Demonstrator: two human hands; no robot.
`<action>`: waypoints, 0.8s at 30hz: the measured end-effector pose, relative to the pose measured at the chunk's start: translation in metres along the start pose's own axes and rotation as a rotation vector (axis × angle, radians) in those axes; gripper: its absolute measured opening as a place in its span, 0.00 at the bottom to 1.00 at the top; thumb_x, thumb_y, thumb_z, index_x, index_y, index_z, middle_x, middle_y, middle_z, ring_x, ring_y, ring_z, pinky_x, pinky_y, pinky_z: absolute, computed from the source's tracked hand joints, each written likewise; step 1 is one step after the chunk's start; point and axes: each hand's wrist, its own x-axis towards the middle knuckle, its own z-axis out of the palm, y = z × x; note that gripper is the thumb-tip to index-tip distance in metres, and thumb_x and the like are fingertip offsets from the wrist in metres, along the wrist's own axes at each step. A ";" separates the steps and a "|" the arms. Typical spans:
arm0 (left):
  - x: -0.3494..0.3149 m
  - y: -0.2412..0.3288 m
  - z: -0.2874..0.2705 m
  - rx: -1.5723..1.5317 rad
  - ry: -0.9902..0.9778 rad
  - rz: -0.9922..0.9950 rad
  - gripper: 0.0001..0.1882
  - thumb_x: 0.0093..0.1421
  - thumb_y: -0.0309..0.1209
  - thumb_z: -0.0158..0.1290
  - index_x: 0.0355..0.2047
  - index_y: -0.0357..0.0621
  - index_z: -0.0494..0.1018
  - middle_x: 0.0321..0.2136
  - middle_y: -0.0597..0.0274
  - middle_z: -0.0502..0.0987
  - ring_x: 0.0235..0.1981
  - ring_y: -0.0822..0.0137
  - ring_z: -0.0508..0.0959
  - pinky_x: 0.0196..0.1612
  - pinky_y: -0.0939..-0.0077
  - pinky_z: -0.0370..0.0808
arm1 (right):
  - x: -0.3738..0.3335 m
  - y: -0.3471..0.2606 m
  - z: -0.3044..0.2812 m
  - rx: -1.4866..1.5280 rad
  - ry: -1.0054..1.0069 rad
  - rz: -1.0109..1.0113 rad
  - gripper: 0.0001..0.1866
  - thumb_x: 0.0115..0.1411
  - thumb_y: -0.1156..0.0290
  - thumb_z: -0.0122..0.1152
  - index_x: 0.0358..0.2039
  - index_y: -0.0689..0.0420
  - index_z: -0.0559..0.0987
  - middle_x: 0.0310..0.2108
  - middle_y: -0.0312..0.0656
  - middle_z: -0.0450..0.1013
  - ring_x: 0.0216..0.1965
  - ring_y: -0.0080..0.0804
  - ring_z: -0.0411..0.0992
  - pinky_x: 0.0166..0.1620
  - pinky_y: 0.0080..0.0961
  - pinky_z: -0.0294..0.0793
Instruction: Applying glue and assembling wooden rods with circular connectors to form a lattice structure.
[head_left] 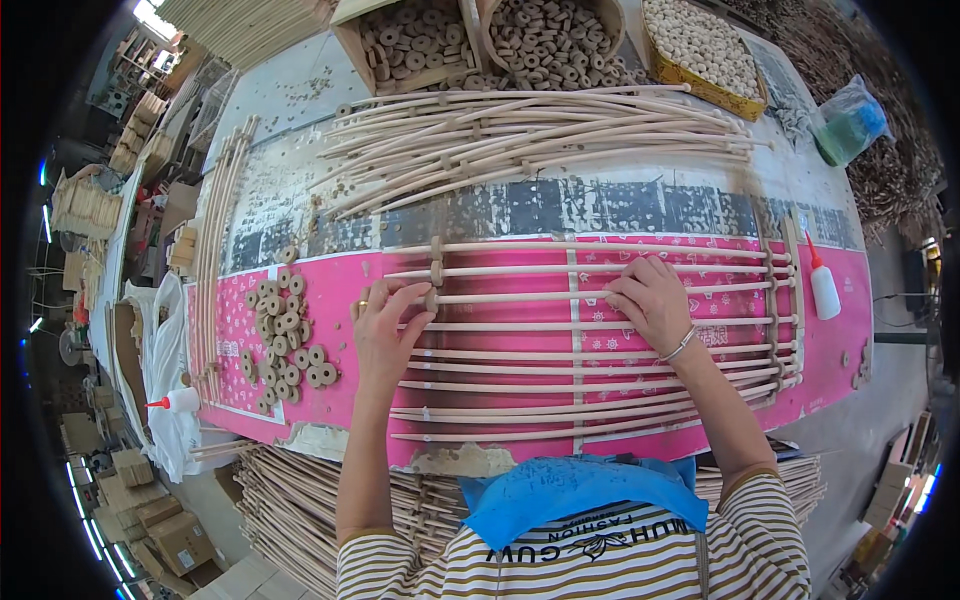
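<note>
Several pale wooden rods (520, 327) lie side by side across a pink sheet (350, 410). With thumb and fingertips closed, my left hand (383, 328) pinches a wooden ring (431, 299) at the left end of one rod (520, 297). Farther along that same rod, my right hand (652, 305) grips it between curled fingers and thumb. Just beyond the pinched ring, more rings (437, 270) sit on the left ends of the far rods. A row of rings (773, 300) also sits near the right ends, beside a wooden strip (796, 300). My fingers partly hide the pinched ring.
Loose rings (285, 330) are heaped left of my left hand. A rod bundle (530, 140) lies beyond the pink sheet. Farther back stand a ring-filled wooden box (357, 50) and a yellow tray (715, 97) of pale beads. Glue bottles (824, 290) with red tips stand either side.
</note>
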 end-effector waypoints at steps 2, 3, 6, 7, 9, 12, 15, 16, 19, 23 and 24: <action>0.002 0.001 0.003 -0.011 0.003 0.005 0.20 0.53 0.32 0.68 0.48 0.55 0.82 0.42 0.67 0.76 0.46 0.60 0.75 0.50 0.60 0.66 | -0.001 0.001 0.001 -0.019 -0.004 0.005 0.07 0.60 0.65 0.68 0.34 0.53 0.84 0.33 0.37 0.71 0.39 0.39 0.70 0.44 0.38 0.68; 0.002 0.001 0.004 -0.020 0.007 0.009 0.20 0.53 0.32 0.68 0.48 0.55 0.82 0.42 0.66 0.75 0.46 0.60 0.75 0.50 0.60 0.66 | -0.002 0.002 0.002 -0.036 -0.008 0.007 0.07 0.60 0.64 0.68 0.35 0.52 0.84 0.33 0.37 0.71 0.39 0.38 0.70 0.45 0.38 0.67; 0.003 0.002 0.007 -0.032 0.001 0.002 0.20 0.53 0.31 0.68 0.48 0.54 0.82 0.42 0.66 0.75 0.46 0.60 0.75 0.50 0.60 0.66 | -0.002 0.004 0.004 -0.069 0.002 -0.022 0.07 0.60 0.64 0.68 0.35 0.52 0.83 0.33 0.37 0.72 0.38 0.38 0.70 0.44 0.38 0.66; 0.003 0.003 0.007 -0.031 0.001 0.000 0.20 0.53 0.31 0.68 0.48 0.54 0.82 0.42 0.66 0.75 0.46 0.60 0.75 0.50 0.60 0.66 | -0.001 0.003 0.004 -0.067 0.000 -0.023 0.07 0.60 0.64 0.68 0.35 0.52 0.83 0.33 0.37 0.72 0.38 0.38 0.70 0.44 0.38 0.66; 0.002 0.003 0.008 -0.044 -0.011 -0.023 0.20 0.53 0.30 0.68 0.47 0.54 0.82 0.42 0.66 0.76 0.47 0.60 0.75 0.50 0.60 0.66 | 0.002 0.000 0.004 -0.054 0.016 -0.001 0.08 0.58 0.64 0.69 0.35 0.52 0.82 0.32 0.36 0.72 0.38 0.38 0.70 0.44 0.38 0.66; 0.004 0.009 0.002 -0.047 0.006 -0.008 0.18 0.55 0.29 0.67 0.48 0.50 0.81 0.41 0.63 0.77 0.47 0.59 0.76 0.50 0.60 0.68 | 0.000 0.001 0.003 -0.051 0.022 0.001 0.09 0.57 0.66 0.71 0.36 0.52 0.81 0.32 0.36 0.74 0.38 0.39 0.71 0.44 0.38 0.66; -0.005 -0.029 -0.005 -0.228 0.121 -0.098 0.16 0.58 0.28 0.65 0.48 0.44 0.80 0.39 0.59 0.79 0.45 0.58 0.78 0.50 0.61 0.72 | 0.003 -0.013 -0.005 -0.011 0.089 0.037 0.09 0.56 0.66 0.71 0.36 0.51 0.81 0.36 0.36 0.76 0.41 0.39 0.73 0.46 0.38 0.68; -0.008 -0.042 -0.009 -0.190 0.172 -0.133 0.14 0.62 0.27 0.62 0.48 0.39 0.79 0.37 0.54 0.80 0.44 0.57 0.79 0.49 0.62 0.75 | -0.001 -0.016 -0.010 -0.002 0.077 0.065 0.09 0.56 0.67 0.71 0.36 0.52 0.81 0.35 0.37 0.76 0.41 0.40 0.73 0.46 0.38 0.68; -0.017 -0.085 -0.028 -0.012 0.291 -0.274 0.15 0.64 0.26 0.59 0.51 0.41 0.78 0.40 0.53 0.80 0.46 0.54 0.79 0.51 0.59 0.75 | -0.016 -0.018 -0.018 0.031 0.013 0.038 0.08 0.55 0.69 0.72 0.34 0.54 0.82 0.34 0.39 0.76 0.40 0.41 0.74 0.46 0.40 0.70; -0.015 -0.121 -0.056 0.207 0.299 -0.350 0.21 0.63 0.25 0.58 0.58 0.48 0.76 0.50 0.55 0.77 0.49 0.49 0.77 0.53 0.57 0.74 | -0.024 -0.028 -0.017 0.092 -0.071 0.017 0.09 0.54 0.68 0.72 0.35 0.53 0.82 0.35 0.39 0.76 0.40 0.42 0.74 0.46 0.40 0.71; -0.013 -0.133 -0.058 0.311 0.249 -0.317 0.23 0.63 0.26 0.59 0.59 0.50 0.75 0.50 0.56 0.76 0.50 0.49 0.77 0.54 0.57 0.74 | -0.025 -0.030 -0.016 0.112 -0.089 0.016 0.10 0.54 0.68 0.73 0.36 0.53 0.82 0.35 0.39 0.76 0.40 0.42 0.74 0.46 0.40 0.71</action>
